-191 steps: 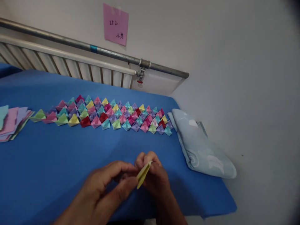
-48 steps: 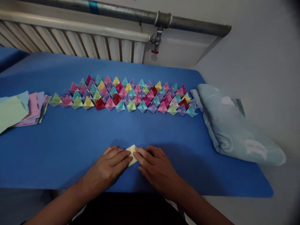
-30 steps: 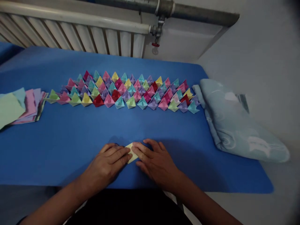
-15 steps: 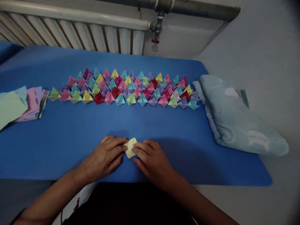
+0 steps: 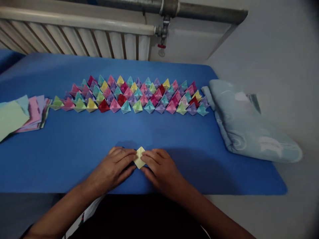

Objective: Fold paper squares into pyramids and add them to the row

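A small folded square of pale yellow paper (image 5: 140,158) stands on one corner like a diamond, with a crease line down its middle. My left hand (image 5: 116,166) grips its left corner between fingers and thumb. On the opposite corner, my right hand (image 5: 159,166) pinches the paper in the same way. Both hands are low over the near part of the blue table. Beyond them, several rows of folded paper boats (image 5: 137,106) in pink, purple, red, yellow, green and turquoise stand close together.
Loose coloured paper sheets (image 5: 35,113) lie stacked at the left. At the right end of the blue table (image 5: 104,127) rests a folded light-blue blanket (image 5: 249,126). Behind the table are a white radiator (image 5: 117,43) and a pipe valve with a red handle (image 5: 161,46).
The yellow paper has turned slightly and now sits as an even diamond. My left fingers have shifted a little on its left side. The camera view has moved slightly.
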Motion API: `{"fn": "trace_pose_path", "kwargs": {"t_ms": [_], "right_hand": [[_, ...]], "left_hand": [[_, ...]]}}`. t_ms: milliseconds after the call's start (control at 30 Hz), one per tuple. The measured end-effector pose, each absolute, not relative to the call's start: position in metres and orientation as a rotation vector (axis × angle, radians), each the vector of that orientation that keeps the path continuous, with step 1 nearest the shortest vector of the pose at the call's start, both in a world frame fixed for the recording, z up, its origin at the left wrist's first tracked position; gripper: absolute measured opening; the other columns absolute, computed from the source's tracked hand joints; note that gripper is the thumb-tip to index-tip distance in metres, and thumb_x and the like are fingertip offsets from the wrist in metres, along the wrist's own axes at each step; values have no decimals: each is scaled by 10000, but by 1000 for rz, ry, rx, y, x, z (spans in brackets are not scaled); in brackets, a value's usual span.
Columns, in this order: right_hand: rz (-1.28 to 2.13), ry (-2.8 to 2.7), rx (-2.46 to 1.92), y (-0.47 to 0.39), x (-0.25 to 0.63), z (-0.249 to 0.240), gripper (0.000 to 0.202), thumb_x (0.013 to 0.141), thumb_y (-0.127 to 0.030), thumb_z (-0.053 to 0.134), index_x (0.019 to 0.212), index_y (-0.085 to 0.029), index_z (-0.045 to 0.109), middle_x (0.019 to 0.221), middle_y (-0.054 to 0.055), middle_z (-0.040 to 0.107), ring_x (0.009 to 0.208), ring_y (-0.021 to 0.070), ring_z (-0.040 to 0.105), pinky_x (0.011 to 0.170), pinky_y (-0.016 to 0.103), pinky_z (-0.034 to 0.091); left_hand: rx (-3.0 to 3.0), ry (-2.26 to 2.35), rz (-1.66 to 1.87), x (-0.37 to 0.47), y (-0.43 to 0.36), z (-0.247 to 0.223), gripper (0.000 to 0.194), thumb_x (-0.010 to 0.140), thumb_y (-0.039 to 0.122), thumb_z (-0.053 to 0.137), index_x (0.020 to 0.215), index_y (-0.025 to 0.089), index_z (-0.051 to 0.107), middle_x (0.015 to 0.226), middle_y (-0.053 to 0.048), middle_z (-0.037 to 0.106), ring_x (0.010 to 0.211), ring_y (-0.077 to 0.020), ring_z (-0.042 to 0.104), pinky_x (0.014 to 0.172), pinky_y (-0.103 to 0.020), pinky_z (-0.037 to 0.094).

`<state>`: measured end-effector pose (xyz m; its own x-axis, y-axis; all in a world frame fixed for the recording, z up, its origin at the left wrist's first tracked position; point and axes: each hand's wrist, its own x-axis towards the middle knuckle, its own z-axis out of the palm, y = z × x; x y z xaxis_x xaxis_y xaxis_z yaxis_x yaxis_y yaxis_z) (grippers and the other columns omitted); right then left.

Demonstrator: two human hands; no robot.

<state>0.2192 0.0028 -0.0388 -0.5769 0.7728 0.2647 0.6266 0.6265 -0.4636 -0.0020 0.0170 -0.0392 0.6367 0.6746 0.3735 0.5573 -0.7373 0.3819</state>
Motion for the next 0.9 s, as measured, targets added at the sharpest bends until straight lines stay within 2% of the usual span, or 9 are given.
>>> {"fn": "trace_pose_path", "kwargs": {"t_ms": [300,467,633,767,900], "right_hand": [[365,-2390,-1078,3,221,-47,206,956,-163,476,1090,-148,632,1116,108,691,1031,208,607,925,399,482],[299,-2301,-1130,1,218,-44,230,930,-95,444,1061,-113,632,1117,142,665,994,222,594,853,381,508],[305,-2299,-1180,1,217,-38,207,924,-90,473,1017,-128,654,1019,111,672,896,200,598,817,343,509],[269,-2275,-1229,-1,219,-37,226,920,-115,498,1083,-156,649,1081,118,670,989,228,588,853,381,500],[278,-2261,-1272,-2,221,-36,194,926,-134,509,1037,-185,659,1070,87,690,974,232,589,854,392,495]], "left_hand": [[2708,1004,809,3,19,-40,157,932,161,544,1060,130,629,1067,-96,697,912,-187,641,858,-350,478],[2714,1026,823,5,19,-41,162,927,111,522,1039,130,638,1048,-89,706,849,-173,640,818,-347,477],[2714,1029,855,6,19,-42,162,927,112,531,1052,131,631,1049,-89,707,845,-164,643,814,-346,481],[2718,1049,828,5,18,-43,167,940,127,517,1060,142,632,1057,-86,711,866,-164,646,835,-351,477],[2767,1014,812,4,19,-42,178,957,135,489,1045,142,644,1044,-84,723,866,-166,654,830,-354,466]]}}
